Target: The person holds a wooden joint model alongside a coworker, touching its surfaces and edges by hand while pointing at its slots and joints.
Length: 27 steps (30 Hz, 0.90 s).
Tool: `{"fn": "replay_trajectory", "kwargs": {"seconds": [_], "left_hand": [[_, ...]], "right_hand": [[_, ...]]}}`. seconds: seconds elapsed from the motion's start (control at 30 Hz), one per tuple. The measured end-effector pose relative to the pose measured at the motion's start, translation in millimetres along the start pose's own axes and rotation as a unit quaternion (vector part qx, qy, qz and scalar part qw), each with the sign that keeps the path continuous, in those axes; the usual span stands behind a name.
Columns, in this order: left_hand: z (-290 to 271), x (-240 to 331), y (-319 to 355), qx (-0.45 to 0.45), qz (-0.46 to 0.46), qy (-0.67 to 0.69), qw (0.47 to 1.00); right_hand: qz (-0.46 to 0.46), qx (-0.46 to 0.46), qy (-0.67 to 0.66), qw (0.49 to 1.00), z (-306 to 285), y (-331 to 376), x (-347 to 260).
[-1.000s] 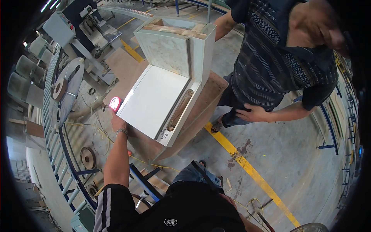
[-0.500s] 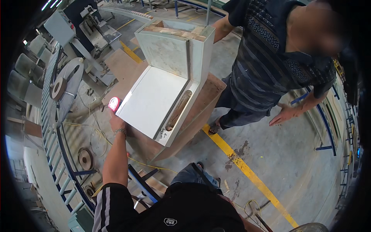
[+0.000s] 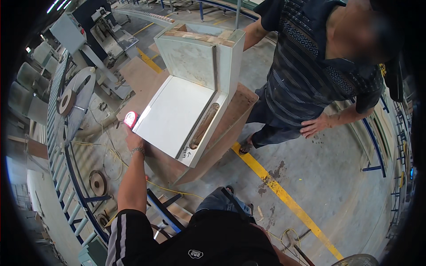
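left hand point(image 3: 133, 138) holds red tool point(image 3: 130, 119) upright at white panel point(image 3: 175, 113) edge.

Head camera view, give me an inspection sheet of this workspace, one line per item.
Surface: brown wooden platform on a concrete floor, carrying the work piece.
Job's things: pale L-shaped cabinet piece, flat white panel with an upright back; a long slot along its right edge.
Clutter: round discs on the floor at left.
Hands: left hand at the panel's left corner, holding a small glowing red device; right hand not in view.
Cables: yellow cord looped on the floor beside the platform.
Surroundings: roller conveyor at left, yellow floor line, machines behind; another person stands at right, one arm behind the upright back.
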<state>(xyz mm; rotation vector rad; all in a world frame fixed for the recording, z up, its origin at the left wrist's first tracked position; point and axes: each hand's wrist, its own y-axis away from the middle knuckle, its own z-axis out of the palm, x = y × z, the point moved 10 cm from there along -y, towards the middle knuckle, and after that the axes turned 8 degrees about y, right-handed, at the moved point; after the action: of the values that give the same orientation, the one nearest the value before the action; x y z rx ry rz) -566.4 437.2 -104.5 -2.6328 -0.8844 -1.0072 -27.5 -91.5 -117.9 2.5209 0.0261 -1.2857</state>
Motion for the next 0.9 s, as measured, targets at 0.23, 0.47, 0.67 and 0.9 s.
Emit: {"fn": "replay_trajectory", "kwargs": {"seconds": [0.23,0.47,0.67,0.9], "left_hand": [[-6,-10,-2,0.0,-0.006,-0.017,1.0],[-11,2,16,-0.001,-0.031,-0.022,0.999],[-13,-5,2,0.0,-0.026,-0.004,1.0],[11,-31,-33,0.012,0.026,-0.016,0.999]], "right_hand": [[-0.042,0.011,0.043,0.998,-4,4,-13],[0.038,-0.001,-0.03,0.999,-2,7,-4],[0.089,-0.005,-0.047,0.995,-5,2,-2],[0.037,0.008,-0.058,0.998,-15,2,-16]]}}
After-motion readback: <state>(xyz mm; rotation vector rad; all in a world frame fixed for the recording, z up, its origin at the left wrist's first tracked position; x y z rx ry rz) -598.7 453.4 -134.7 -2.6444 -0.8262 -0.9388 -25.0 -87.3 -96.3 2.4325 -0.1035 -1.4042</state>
